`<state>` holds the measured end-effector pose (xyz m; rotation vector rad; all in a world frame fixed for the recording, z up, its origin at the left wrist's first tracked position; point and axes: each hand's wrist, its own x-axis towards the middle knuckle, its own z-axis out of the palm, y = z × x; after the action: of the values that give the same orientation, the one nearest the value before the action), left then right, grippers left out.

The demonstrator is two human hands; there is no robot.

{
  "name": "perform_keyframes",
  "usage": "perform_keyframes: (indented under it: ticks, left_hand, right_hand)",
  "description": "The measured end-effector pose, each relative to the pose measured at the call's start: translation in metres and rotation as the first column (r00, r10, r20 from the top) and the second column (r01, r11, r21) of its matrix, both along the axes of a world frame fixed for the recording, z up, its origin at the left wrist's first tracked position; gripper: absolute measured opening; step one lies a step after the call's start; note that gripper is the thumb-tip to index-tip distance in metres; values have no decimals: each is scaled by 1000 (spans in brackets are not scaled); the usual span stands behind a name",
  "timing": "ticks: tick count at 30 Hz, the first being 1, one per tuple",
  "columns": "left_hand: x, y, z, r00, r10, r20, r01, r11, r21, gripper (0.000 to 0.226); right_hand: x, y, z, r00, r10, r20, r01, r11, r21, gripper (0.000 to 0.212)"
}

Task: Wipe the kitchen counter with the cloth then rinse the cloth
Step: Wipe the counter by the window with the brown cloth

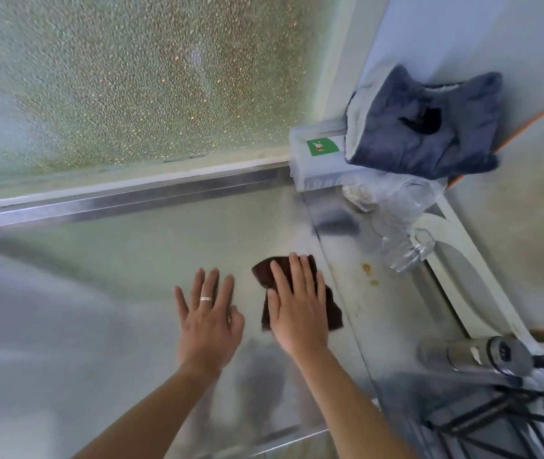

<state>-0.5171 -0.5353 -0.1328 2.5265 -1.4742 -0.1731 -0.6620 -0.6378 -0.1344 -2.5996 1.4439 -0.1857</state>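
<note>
Head view: right hand (298,306) flat, hiding most of the cloth (331,309); left hand (209,318) splayed on blurred counter (115,266).

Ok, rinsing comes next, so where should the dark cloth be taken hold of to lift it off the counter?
Probably by the far left corner of the dark cloth, coming from above. The cloth lies flat on the counter under the right hand, and that corner sticks out past the straight fingers, so they could curl and pinch it.
</note>
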Motion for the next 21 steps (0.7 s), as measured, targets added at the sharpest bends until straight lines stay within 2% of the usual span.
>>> perform_keyframes:
  ticks: [6,12,14,18,21]
  left_hand:
    - [2,-2,2,1000,3,-11,-3,1000,23,60]
    - [1,-1,3,1000,-4,-16,4,1000,-24,60]
    - [1,-2,2,1000,-2,-17,1,999,-39,60]
    - [-1,0,0,1000,-18,-2,18,998,-57,60]
    - [-2,0,0,996,-80,43,85,987,-139,55]
  right_hand:
    - [8,-81,-5,1000,-23,16,23,1000,-5,53]
    - [-14,-72,-8,971,-217,100,224,972,-65,44]
    - [-33,-60,-7,962,-237,137,247,967,-64,41]
    - [-83,-22,-1,908,-288,305,306,952,-12,34]
    - [-124,4,13,837,-300,457,377,922,-84,34]
